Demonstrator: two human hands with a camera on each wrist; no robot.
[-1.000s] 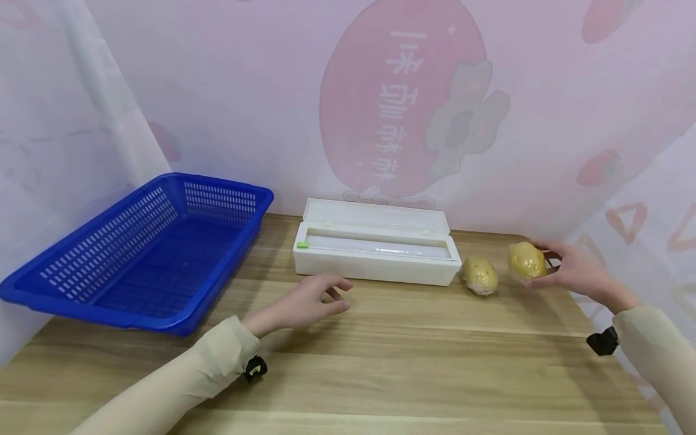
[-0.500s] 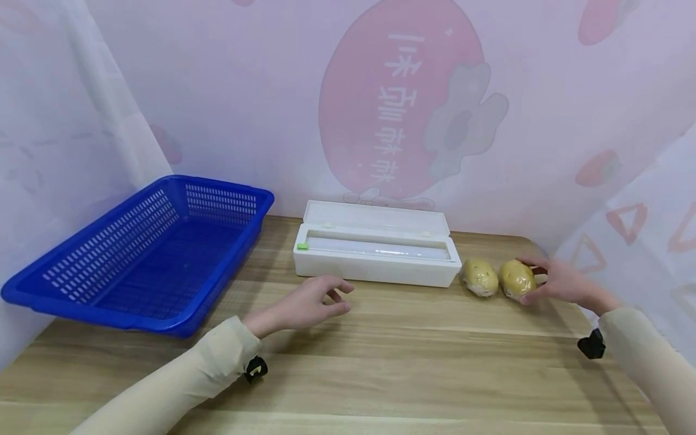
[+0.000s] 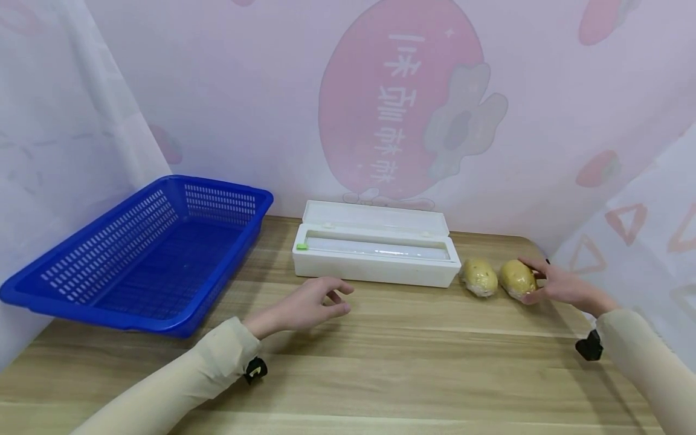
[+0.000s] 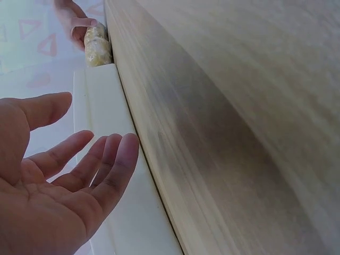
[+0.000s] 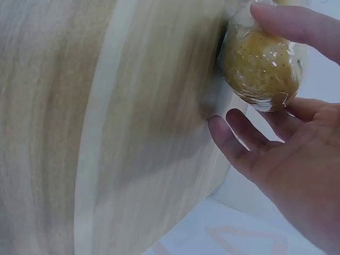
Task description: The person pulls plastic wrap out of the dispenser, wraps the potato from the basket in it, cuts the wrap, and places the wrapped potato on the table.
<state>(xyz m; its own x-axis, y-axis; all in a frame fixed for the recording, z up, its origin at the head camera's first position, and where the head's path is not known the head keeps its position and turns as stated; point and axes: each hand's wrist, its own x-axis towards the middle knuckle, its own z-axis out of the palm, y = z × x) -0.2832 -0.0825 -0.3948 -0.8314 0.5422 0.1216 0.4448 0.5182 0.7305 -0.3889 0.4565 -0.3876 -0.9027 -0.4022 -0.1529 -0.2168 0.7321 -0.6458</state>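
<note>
At the right of the table, my right hand (image 3: pixel 562 287) holds a plastic-wrapped potato (image 3: pixel 518 280) between thumb and fingers. In the right wrist view the thumb lies against the wrapped potato (image 5: pixel 263 69), and the lower fingers (image 5: pixel 234 143) stand apart from it. A second wrapped potato (image 3: pixel 480 278) sits just left of the held one. My left hand (image 3: pixel 301 302) hovers over the table in front of the white cling film box (image 3: pixel 375 269), holding nothing. Its fingers (image 4: pixel 119 164) are loosely bent in the left wrist view.
The box's lid (image 3: pixel 375 215) is raised at the back, showing a film roll (image 3: pixel 375 248) and a green slider (image 3: pixel 302 246). A blue plastic basket (image 3: pixel 228 275) stands at the left. A printed cloth (image 3: pixel 261 109) hangs behind the wooden table (image 3: pixel 391 368).
My right hand has brought the potato left and down onto the table beside the other potato. During the last half second it has barely moved. The left hand stays nearly still.
</note>
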